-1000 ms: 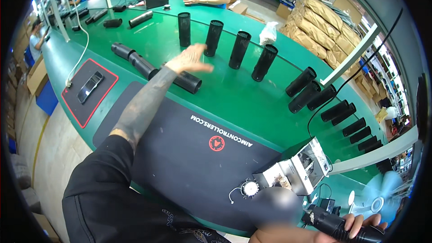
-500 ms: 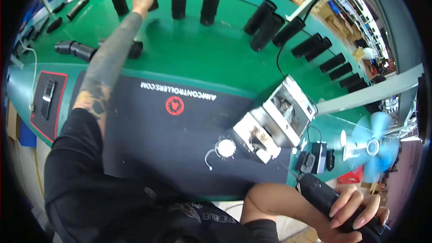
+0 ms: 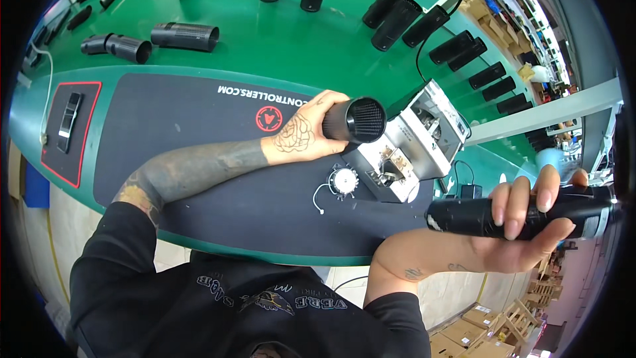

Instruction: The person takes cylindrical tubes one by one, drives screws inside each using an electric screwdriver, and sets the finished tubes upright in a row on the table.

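Note:
My left hand (image 3: 301,134) is wrapped round a black cylindrical housing (image 3: 339,121), whose open end shows a perforated, mesh-like inside. It is held above the dark mat (image 3: 165,109), beside a silver box-shaped machine (image 3: 424,136) with an open top. In my right hand (image 3: 523,215) lies a black electric screwdriver (image 3: 457,217), held level off the table's near right edge; its tip is hard to make out. Between my arms a small round part (image 3: 343,181) with a white disc and a short white lead rests on the mat.
Several black cylinders (image 3: 395,23) stand or lean in a row across the green table (image 3: 265,43). More black tubes (image 3: 182,36) lie at the far left. A wristwatch-like item (image 3: 69,122) sits on a small red-edged mat. A grey metal bar (image 3: 543,118) crosses at right; cardboard boxes (image 3: 467,331) stand below.
My left hand has brought a black cylinder from the far row back over the mat, next to the silver machine. My right hand has lifted and turned the screwdriver nearly level.

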{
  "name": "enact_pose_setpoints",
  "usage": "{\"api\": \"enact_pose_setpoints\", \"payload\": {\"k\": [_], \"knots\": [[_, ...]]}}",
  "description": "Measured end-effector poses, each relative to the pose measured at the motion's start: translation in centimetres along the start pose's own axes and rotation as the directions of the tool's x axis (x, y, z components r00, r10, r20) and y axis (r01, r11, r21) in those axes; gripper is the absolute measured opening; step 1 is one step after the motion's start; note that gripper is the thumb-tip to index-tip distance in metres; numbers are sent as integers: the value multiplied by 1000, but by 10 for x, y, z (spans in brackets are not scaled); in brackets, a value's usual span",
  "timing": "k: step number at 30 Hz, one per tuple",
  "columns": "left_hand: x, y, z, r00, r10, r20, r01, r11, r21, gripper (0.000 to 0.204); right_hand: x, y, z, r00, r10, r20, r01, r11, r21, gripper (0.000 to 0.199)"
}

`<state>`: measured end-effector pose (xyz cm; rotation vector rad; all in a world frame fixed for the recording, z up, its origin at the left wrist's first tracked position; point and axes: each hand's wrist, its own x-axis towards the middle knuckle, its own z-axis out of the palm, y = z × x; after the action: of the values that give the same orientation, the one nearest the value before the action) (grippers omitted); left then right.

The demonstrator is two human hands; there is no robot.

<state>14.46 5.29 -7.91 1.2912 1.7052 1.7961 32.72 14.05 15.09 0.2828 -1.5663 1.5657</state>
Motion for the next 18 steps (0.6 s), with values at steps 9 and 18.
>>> {"api": "enact_pose_setpoints", "payload": {"k": [9,18], "knots": [[8,-21,-5,959,270,87,-263,961,-85,67,-11,-35,-10,951,-307,25,264,854,448,39],[17,-30,0,961,259,97,-257,966,-39,68,-3,31,21,913,-396,99,398,917,-1,35]]}}
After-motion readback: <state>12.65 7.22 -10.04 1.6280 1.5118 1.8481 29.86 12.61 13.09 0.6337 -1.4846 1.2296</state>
